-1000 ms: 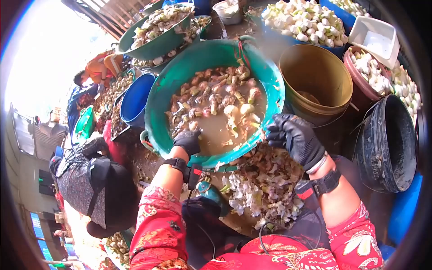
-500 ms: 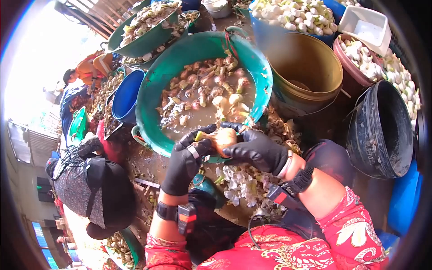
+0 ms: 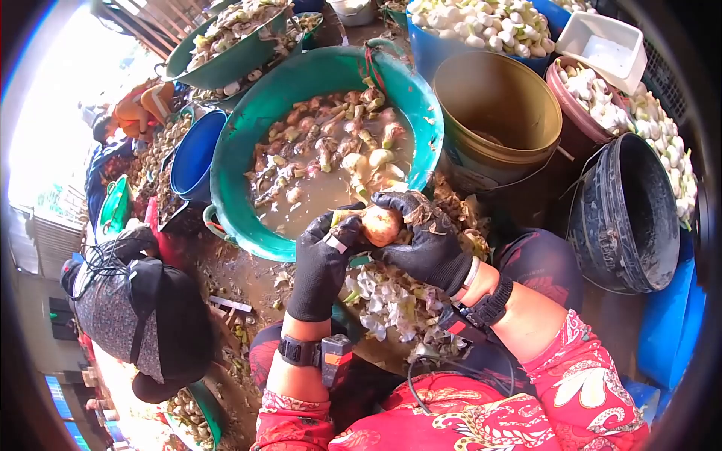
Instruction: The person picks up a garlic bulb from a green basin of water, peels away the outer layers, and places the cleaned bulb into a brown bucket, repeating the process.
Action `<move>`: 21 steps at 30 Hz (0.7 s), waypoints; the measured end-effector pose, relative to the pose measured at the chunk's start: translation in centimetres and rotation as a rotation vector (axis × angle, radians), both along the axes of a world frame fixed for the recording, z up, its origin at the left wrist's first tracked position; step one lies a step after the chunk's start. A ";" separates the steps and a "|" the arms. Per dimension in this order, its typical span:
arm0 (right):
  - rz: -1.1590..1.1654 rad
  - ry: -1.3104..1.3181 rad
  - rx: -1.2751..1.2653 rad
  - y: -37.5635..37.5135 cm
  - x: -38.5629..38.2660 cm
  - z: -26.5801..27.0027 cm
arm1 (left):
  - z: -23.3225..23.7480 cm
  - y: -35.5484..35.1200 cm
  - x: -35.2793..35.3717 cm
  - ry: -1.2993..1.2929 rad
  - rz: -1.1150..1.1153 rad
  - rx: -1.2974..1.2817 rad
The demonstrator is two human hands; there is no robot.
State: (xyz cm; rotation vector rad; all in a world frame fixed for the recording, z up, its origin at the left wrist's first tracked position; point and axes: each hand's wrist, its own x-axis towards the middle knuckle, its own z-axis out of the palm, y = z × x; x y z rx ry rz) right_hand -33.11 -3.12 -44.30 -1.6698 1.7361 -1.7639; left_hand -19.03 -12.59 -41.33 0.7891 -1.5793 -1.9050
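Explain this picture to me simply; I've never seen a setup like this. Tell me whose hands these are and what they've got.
There is no robot here: a person works with their own hands, and a camera worn on that person's head looks forward and down. The black-gloved left hand and black-gloved right hand together hold a round, orange-tan bulb, just at the near edge of a large round green tub. In that tub, muddy water holds more brownish bulbs with stalks. Below the hands lies a heap of pale, papery peelings. To the right stand an open gold-brown bucket and a tilted black bucket.
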 end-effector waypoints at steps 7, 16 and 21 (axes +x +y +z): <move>0.313 -0.901 0.180 0.3 0.5 -0.8 | -0.1 0.0 0.7 -0.023 -0.024 -0.197; 0.432 -0.972 0.244 0.5 -0.5 -0.3 | 0.0 0.1 0.4 -0.029 -0.042 -0.051; 0.387 -1.085 0.290 0.4 -0.8 -0.4 | 0.1 0.1 0.5 -0.155 0.013 -0.012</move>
